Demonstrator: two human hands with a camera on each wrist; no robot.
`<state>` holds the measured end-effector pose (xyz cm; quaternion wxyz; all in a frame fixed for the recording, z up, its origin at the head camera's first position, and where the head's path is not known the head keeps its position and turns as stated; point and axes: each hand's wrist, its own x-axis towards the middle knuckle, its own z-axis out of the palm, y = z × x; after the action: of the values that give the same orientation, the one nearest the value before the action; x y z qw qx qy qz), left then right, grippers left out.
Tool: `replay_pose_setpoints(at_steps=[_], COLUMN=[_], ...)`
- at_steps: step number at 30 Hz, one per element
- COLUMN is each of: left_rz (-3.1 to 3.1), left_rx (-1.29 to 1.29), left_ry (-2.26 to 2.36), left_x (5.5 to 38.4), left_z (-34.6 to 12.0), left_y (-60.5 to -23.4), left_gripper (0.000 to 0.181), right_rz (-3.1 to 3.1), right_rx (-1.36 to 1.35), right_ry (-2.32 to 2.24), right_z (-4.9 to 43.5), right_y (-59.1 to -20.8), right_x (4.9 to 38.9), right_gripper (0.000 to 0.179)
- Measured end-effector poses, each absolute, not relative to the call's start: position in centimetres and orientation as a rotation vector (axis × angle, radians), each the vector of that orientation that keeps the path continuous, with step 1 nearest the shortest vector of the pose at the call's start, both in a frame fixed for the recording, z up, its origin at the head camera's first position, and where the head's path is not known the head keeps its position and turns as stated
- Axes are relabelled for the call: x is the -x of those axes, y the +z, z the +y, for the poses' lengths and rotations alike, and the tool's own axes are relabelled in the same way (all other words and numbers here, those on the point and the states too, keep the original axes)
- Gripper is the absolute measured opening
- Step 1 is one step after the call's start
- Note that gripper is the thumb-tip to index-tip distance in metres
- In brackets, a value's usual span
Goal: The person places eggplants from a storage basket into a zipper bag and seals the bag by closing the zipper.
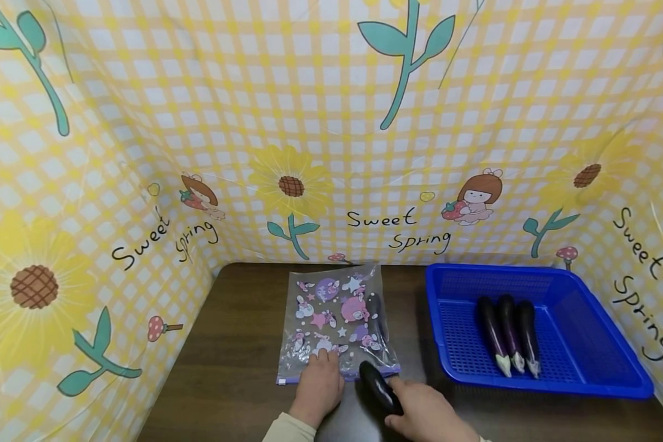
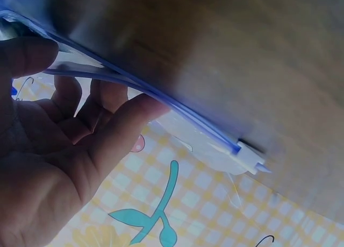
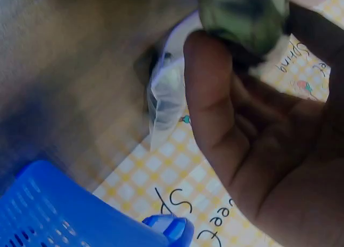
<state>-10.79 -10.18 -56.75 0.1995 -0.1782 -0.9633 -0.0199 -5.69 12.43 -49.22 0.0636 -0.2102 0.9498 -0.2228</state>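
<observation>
A clear zip bag [image 1: 320,331] printed with pink and purple cartoons lies flat, its purple zip edge toward me. My left hand [image 1: 321,383] grips that edge; in the left wrist view the two zip strips [image 2: 185,111] stand apart near the thumb. A dark eggplant shape [image 1: 374,310] shows through the bag's right side. My right hand [image 1: 428,410] holds another eggplant [image 1: 380,388] near its stem end, its rounded tip over the right part of the zip edge. The green stem cap [image 3: 244,21] shows in the right wrist view.
A blue plastic basket [image 1: 439,331] stands on the right, holding three eggplants [image 1: 509,334] side by side. The dark wooden table [image 1: 237,319] ends at a yellow checked cloth [image 1: 331,123] hung around the back and sides. A white slider [image 1: 281,382] sits at the zip's left end.
</observation>
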Motion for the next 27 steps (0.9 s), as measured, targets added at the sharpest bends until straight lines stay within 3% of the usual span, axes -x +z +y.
replay_pose_setpoints(at_steps=[9, 27], left_rz=[-2.673, -2.700], left_rx=[0.503, 0.492], left_ry=[-0.056, -0.043], left_x=[10.8, 10.7], left_z=[-10.2, -10.2], left_y=[-56.8, -56.9], left_gripper=[0.024, 0.035], right_rz=[2.802, 2.969], right_rx=[0.745, 0.381], right_ry=[-0.599, -0.698], right_z=[11.0, 8.2], right_y=[-51.9, -53.8], right_x=[5.0, 5.7], right_gripper=[0.040, 0.046])
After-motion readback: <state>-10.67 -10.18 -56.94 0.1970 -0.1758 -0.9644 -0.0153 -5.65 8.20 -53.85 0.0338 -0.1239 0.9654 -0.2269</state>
